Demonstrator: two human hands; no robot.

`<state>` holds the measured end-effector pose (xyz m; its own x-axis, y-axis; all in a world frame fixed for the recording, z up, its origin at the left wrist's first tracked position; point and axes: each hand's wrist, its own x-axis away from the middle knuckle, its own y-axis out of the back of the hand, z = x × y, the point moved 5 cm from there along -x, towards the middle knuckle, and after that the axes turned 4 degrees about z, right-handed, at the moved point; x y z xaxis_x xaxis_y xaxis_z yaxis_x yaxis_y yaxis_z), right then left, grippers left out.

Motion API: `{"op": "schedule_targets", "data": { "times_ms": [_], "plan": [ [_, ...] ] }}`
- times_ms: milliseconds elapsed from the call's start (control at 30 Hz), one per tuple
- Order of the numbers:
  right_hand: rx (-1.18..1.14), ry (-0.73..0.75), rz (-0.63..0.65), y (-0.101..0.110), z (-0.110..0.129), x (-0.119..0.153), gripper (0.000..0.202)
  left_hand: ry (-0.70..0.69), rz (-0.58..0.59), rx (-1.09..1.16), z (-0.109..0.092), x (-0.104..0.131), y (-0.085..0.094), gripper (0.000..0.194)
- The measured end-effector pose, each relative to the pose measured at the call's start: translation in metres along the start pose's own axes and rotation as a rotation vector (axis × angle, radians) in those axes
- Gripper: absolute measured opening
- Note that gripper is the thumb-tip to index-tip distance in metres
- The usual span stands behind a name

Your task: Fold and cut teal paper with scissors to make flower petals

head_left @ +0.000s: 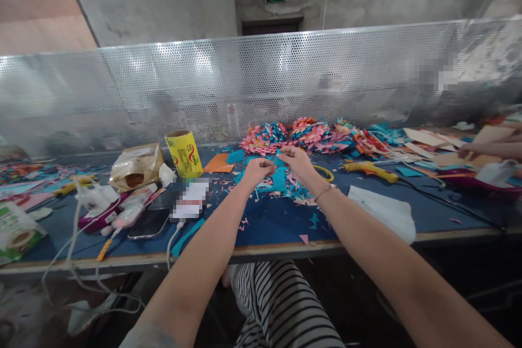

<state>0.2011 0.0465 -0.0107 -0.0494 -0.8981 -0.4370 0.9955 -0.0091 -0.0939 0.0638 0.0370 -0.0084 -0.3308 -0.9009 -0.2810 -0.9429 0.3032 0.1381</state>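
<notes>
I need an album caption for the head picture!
Left hand and right hand close together over blue paper, colourful heaps behind.

The desk [261, 228] has a dark blue top with a pale front edge. Small blue and pink scraps [281, 190] litter it beneath and between the left hand [261, 168] and right hand [297, 162]. Beyond the right hand lie pink, blue and orange bundles [310, 136]. An orange sheet [218, 163] lies left of the left hand; farther left are a yellow container [185, 155], a crumpled bag [136, 166] and a dark phone [150, 224]. Right of the right hand rest a yellow-handled tool [374, 170] and, nearer the edge, a white sheet [383, 211].
</notes>
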Motion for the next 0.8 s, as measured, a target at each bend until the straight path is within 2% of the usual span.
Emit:
{"op": "schedule_targets", "data": {
  "times_ms": [333,467,667,800],
  "plan": [
    [0.028,0.006,-0.018,0.0032,0.001,0.0007,0.04,0.024,0.035,-0.021,0.0041,-0.0028,0.0017,0.013],
    [0.021,-0.003,-0.003,0.0034,0.001,0.0003,0.041,0.04,0.028,0.032,0.0044,-0.002,0.0005,0.017],
    [-0.115,-0.051,0.036,0.0055,0.0052,0.003,0.043,0.07,-0.022,0.162,0.0044,-0.001,0.0005,0.023],
    [-0.078,-0.046,0.06,0.004,0.0065,0.0038,0.04,0.076,-0.038,0.2,0.0028,0.0001,0.0023,0.025]
  ]
}}
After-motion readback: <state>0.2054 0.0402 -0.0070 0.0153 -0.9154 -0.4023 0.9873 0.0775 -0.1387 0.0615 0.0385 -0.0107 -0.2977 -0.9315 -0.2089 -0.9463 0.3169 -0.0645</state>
